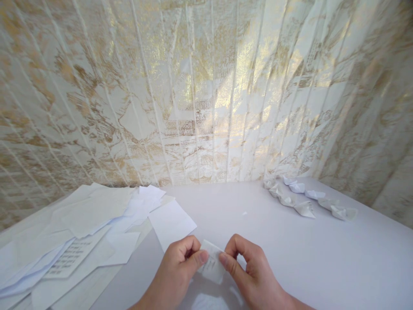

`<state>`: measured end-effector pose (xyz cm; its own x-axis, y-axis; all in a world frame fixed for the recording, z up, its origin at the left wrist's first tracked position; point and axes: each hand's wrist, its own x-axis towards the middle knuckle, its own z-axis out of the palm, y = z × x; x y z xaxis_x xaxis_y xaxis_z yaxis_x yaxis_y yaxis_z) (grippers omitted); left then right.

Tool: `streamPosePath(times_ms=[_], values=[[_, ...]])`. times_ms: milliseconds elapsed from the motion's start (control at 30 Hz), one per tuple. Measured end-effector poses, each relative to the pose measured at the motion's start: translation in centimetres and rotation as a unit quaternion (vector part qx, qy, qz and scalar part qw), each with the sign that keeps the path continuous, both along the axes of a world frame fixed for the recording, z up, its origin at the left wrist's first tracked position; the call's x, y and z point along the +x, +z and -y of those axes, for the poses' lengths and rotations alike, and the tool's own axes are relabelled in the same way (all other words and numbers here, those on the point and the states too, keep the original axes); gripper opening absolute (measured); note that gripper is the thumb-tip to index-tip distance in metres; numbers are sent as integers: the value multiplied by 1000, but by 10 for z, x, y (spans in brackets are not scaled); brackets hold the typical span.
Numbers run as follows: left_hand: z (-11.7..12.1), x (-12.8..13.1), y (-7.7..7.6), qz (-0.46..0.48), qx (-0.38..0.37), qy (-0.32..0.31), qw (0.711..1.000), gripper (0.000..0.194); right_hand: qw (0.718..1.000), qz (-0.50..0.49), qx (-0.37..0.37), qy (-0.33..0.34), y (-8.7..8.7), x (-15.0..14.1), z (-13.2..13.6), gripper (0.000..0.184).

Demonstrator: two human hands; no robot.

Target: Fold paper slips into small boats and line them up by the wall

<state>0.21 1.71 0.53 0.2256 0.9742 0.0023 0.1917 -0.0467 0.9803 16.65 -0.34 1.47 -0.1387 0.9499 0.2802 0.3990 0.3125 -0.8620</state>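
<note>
Between my two hands is a small folded piece of paper [213, 262], white with faint dark print on it. My left hand [180, 267] pinches its left edge between thumb and curled fingers. On the opposite side, my right hand [248, 269] grips the right edge the same way. The paper is held above the white table [226, 215], near its front edge. Below it, partly hidden by the hands, lies another pale shape that I cannot make out.
Loose paper sheets [97, 211] overlap in a pile at the left, one with printed lines [69, 258]. A single white sheet [172, 221] lies by my left hand. Several folded paper boats [305, 209] stand in two rows at the back right. Patterned curtains [200, 107] hang behind the table.
</note>
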Motion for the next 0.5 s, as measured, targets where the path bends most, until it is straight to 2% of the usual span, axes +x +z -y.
streamPosePath(times_ms=[167,267,433,500], values=[[-2,1,7,-17,-9,23,1000,30,996,-62,-57,3,-3,1,-4,28],[-2,1,8,2,-23,28,999,35,990,-111,-83,-1,-5,1,-5,30],[6,7,12,122,-127,-74,982,32,988,-133,-74,17,-6,-2,-2,33],[10,10,14,143,-156,-76,974,30,990,-119,-69,26,-6,-3,0,32]])
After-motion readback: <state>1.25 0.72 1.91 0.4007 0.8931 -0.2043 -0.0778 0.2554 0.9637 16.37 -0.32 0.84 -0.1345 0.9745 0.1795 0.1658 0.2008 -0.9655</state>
